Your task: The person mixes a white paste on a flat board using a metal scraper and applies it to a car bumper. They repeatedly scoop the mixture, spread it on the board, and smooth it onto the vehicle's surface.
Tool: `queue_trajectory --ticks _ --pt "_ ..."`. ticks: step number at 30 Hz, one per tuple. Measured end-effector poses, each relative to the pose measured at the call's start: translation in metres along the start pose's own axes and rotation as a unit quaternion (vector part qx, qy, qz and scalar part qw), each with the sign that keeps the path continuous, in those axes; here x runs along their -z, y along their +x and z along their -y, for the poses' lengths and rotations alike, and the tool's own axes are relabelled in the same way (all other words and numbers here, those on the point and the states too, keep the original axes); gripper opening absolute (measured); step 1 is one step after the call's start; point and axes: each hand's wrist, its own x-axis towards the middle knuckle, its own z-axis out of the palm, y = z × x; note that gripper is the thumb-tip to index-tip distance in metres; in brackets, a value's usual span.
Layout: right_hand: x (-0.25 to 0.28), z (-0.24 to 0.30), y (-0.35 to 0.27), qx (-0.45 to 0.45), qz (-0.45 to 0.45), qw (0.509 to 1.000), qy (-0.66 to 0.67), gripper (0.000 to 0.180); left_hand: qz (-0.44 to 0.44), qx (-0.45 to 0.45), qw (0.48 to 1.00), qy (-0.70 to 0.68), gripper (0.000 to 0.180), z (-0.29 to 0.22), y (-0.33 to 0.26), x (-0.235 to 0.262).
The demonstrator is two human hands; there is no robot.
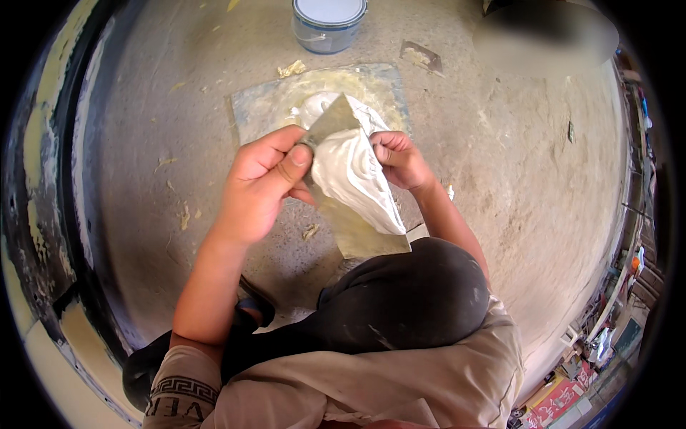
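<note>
My left hand (268,179) is closed around the left edge of a flat metal putty scraper (364,242), thumb on top. Thick white putty (354,171) lies in ridges across its face. My right hand (401,159) is closed at the putty's right edge, thumb and fingers pinched together. What it grips is mostly hidden; it may be a second blade seen edge-on. Beneath the scraper, a smeared board (261,107) lies on the floor with more white putty (314,107) on it.
A lidded blue-grey bucket (329,32) stands beyond the board. Another flat scraper (421,56) lies to its right. Dried scraps (291,68) dot the concrete floor. My bent knee (436,289) is close below the scraper. Assorted clutter (572,365) lines the right side.
</note>
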Motion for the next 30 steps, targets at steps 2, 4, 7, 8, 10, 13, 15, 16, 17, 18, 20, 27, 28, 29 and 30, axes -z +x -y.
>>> queue_trajectory --ticks 2,4,7,8,10,13,15,16,17,18,20,27,28,29,30 --pt "0.010 0.003 0.007 0.085 0.048 0.995 0.033 0.021 0.017 0.001 1.000 -0.017 0.035 -0.003 0.003 0.001" --pt "-0.001 0.011 0.018 0.103 0.093 0.983 0.121 0.022 0.018 0.017 1.000 -0.011 0.035 0.000 0.004 0.003" --pt "-0.035 0.021 0.025 0.092 0.076 0.954 0.276 0.026 0.009 0.058 0.998 0.014 0.034 0.017 0.007 0.003" --pt "-0.036 0.017 0.028 0.101 0.062 0.956 0.268 0.026 0.007 0.070 0.997 0.013 0.033 0.024 0.008 0.000" --pt "-0.038 0.012 0.032 0.107 0.053 0.962 0.247 0.022 0.019 0.086 0.996 0.008 0.033 0.027 0.011 -0.008" --pt "-0.051 0.012 0.036 0.078 0.080 0.972 0.209 0.014 0.039 0.092 0.995 0.016 0.034 0.024 0.012 -0.017" --pt "-0.059 0.009 0.032 0.033 0.071 0.967 0.241 0.012 0.034 0.078 0.996 0.013 0.033 0.020 0.014 -0.018" --pt "-0.059 0.008 0.027 0.003 0.041 0.981 0.189 0.012 0.031 0.072 0.997 0.013 0.033 0.019 0.014 -0.018" --pt "-0.057 0.008 0.021 -0.026 0.012 0.990 0.135 0.012 0.025 0.066 0.997 0.009 0.033 0.017 0.014 -0.016" --pt "-0.055 0.007 0.017 -0.055 -0.019 0.995 0.081 0.013 0.022 0.061 0.998 0.004 0.033 0.016 0.014 -0.011" --pt "-0.049 -0.001 0.015 -0.033 0.023 0.995 0.088 0.013 0.002 0.044 0.999 -0.005 0.032 0.009 0.011 -0.003" --pt "0.004 -0.009 0.017 0.064 -0.147 0.987 0.027 0.014 -0.111 -0.025 0.993 -0.021 0.032 -0.019 0.003 0.042" --pt "0.002 -0.002 0.019 0.085 -0.180 0.980 0.032 0.014 -0.114 -0.022 0.993 -0.027 0.031 -0.019 0.003 0.047" --pt "-0.002 0.005 0.019 0.106 -0.213 0.971 0.036 0.014 -0.117 -0.019 0.992 -0.033 0.031 -0.015 0.003 0.053" --pt "-0.006 0.012 0.020 0.118 -0.219 0.968 0.038 0.014 -0.121 -0.017 0.992 -0.040 0.030 -0.010 0.002 0.056"
